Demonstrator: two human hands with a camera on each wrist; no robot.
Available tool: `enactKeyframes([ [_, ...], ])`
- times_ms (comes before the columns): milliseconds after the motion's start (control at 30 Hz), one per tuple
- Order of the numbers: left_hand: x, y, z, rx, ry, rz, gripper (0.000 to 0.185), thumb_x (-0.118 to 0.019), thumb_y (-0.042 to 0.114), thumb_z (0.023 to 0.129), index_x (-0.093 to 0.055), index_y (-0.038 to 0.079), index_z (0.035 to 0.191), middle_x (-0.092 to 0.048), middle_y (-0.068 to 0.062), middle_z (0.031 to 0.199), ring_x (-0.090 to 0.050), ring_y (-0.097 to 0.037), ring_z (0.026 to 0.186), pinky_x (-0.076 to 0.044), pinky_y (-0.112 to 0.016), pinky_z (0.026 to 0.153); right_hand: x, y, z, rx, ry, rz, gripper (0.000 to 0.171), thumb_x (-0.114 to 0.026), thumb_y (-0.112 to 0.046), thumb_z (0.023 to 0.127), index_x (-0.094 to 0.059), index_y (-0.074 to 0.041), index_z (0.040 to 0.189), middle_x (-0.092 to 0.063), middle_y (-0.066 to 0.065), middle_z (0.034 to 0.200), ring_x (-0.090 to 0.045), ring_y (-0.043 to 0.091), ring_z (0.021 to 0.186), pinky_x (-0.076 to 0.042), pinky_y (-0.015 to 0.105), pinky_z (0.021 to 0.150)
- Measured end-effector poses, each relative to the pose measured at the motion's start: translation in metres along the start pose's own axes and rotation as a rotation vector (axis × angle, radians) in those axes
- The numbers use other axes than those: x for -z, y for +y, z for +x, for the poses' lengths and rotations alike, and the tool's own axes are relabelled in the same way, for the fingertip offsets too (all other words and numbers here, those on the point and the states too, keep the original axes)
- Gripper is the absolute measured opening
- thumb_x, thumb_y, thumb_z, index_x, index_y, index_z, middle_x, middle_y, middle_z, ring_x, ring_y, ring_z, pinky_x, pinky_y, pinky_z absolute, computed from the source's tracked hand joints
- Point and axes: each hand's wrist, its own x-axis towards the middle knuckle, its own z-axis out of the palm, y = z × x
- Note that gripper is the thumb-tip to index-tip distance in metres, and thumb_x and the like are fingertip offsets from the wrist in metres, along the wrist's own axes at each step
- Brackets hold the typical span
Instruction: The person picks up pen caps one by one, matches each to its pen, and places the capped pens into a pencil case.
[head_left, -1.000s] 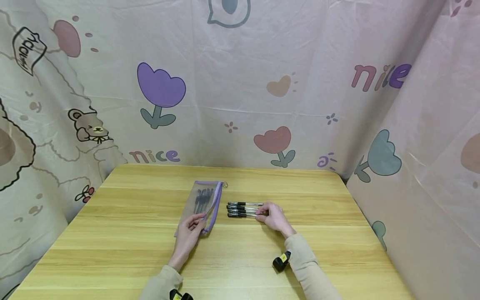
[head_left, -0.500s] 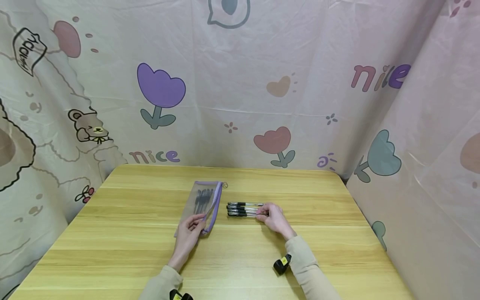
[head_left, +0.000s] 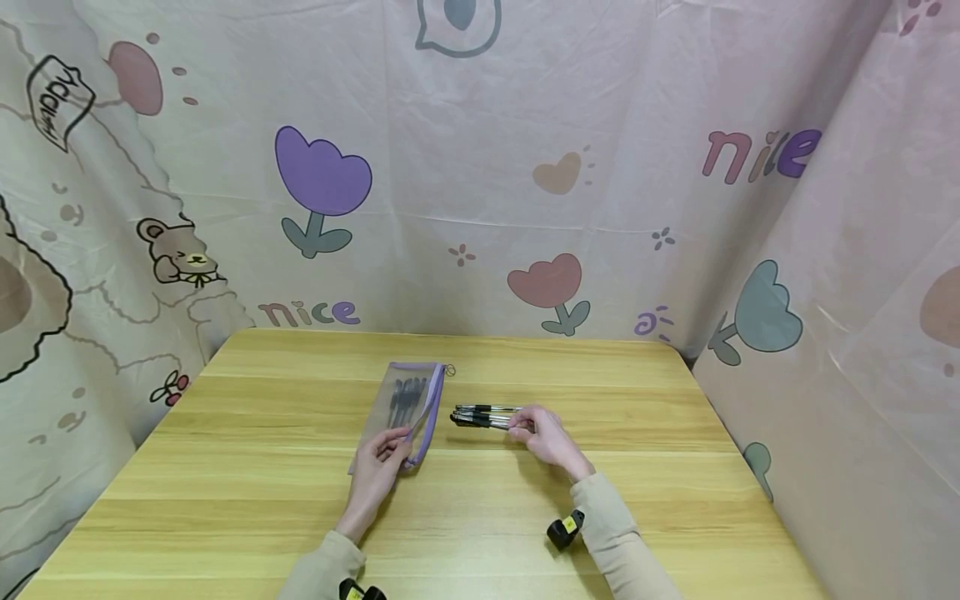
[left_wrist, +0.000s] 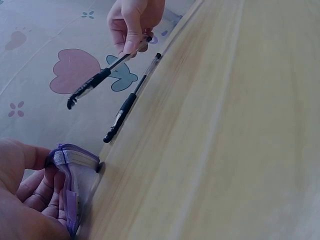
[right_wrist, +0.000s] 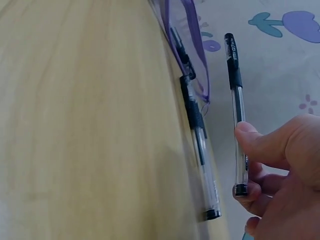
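Observation:
A see-through pencil case (head_left: 381, 407) with purple edging lies on the table, several dark pens (head_left: 407, 397) inside it. My left hand (head_left: 378, 467) pinches the purple edge of its opening between thumb and fingers, lifting that edge so the mouth gapes in the left wrist view. My right hand (head_left: 546, 435) holds a clear-barrelled black gel pen (right_wrist: 236, 100) near its rear end, thumb against fingers. This pen is raised off the table, its cap pointing toward the case. Below it, other matching pens (right_wrist: 200, 150) lie on the wood, side by side, caps facing the case.
The wooden table (head_left: 262, 517) ends at a printed cloth backdrop (head_left: 450, 183), with more cloth along both sides. A small ring (head_left: 450, 369) hangs at the case's far corner. Black wrist devices with yellow labels, such as the right one (head_left: 565, 530), sit at both sleeves.
My right hand has raised one pen from the near side of the row and shifted it slightly left, toward the case. The left hand and the case stay where they were.

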Motion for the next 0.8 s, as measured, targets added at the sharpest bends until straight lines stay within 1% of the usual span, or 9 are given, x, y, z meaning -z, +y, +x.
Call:
enactKeyframes([
  [133,0.0002,0.0005,-0.0001,0.008,-0.009,0.007,0.029,-0.064,-0.001,0.094,-0.063,-0.009,0.122,-0.069,-0.015,0.094,-0.059,0.000,0.071,-0.050,-0.013,0.067,0.0014,-0.0025,0.0000,0.027,-0.032,0.038,0.008,-0.067,-0.004,0.092,-0.071,-0.003,0.098,-0.068,0.008,0.093,-0.057,0.011,0.082,-0.049,0.021,0.075],
  [333,0.0002,-0.0002,0.0004,0.005,-0.008,0.009,0.029,-0.064,-0.001,0.093,-0.063,-0.009,0.121,-0.069,-0.015,0.094,-0.059,0.000,0.071,-0.050,-0.014,0.067,0.0038,-0.0046,0.0011,0.073,-0.114,0.102,0.013,-0.062,-0.004,0.095,-0.066,0.006,0.103,-0.065,0.015,0.093,-0.054,0.011,0.083,-0.046,0.018,0.072],
  [500,0.0000,-0.0005,0.0012,0.008,-0.004,0.001,0.028,-0.063,-0.001,0.093,-0.064,-0.008,0.121,-0.069,-0.015,0.093,-0.059,0.000,0.071,-0.050,-0.013,0.067,0.0046,-0.0054,0.0016,0.039,-0.184,0.174,0.021,-0.058,-0.007,0.099,-0.063,0.009,0.110,-0.063,0.018,0.096,-0.052,0.011,0.082,-0.046,0.019,0.070],
  [600,0.0000,-0.0008,0.0012,0.009,-0.004,0.001,0.028,-0.063,-0.002,0.093,-0.064,-0.009,0.121,-0.069,-0.015,0.093,-0.059,0.000,0.071,-0.050,-0.013,0.067,0.0050,-0.0064,0.0020,0.025,-0.218,0.232,0.026,-0.055,-0.008,0.100,-0.060,0.012,0.115,-0.063,0.023,0.099,-0.053,0.010,0.082,-0.048,0.019,0.071],
  [633,0.0000,-0.0009,0.0012,0.010,-0.004,0.000,0.029,-0.063,-0.002,0.093,-0.064,-0.009,0.121,-0.069,-0.015,0.093,-0.059,0.000,0.071,-0.050,-0.013,0.067,0.0050,-0.0068,0.0023,0.028,-0.228,0.253,0.026,-0.054,-0.007,0.100,-0.059,0.014,0.115,-0.063,0.024,0.097,-0.053,0.010,0.080,-0.048,0.020,0.070],
  [733,0.0000,-0.0010,0.0011,0.010,-0.004,0.002,0.029,-0.063,-0.002,0.093,-0.064,-0.009,0.121,-0.068,-0.014,0.093,-0.059,0.001,0.071,-0.050,-0.013,0.067,0.0050,-0.0086,0.0036,0.034,-0.265,0.330,0.026,-0.050,-0.005,0.102,-0.055,0.018,0.114,-0.061,0.023,0.090,-0.052,0.009,0.076,-0.048,0.021,0.069],
  [800,-0.0002,-0.0010,0.0012,0.009,-0.003,0.002,0.029,-0.063,-0.002,0.093,-0.064,-0.009,0.121,-0.068,-0.013,0.092,-0.059,0.000,0.071,-0.050,-0.014,0.067,0.0047,-0.0103,0.0045,0.030,-0.290,0.387,0.026,-0.047,-0.003,0.103,-0.052,0.020,0.112,-0.059,0.018,0.085,-0.052,0.008,0.073,-0.048,0.021,0.068],
])
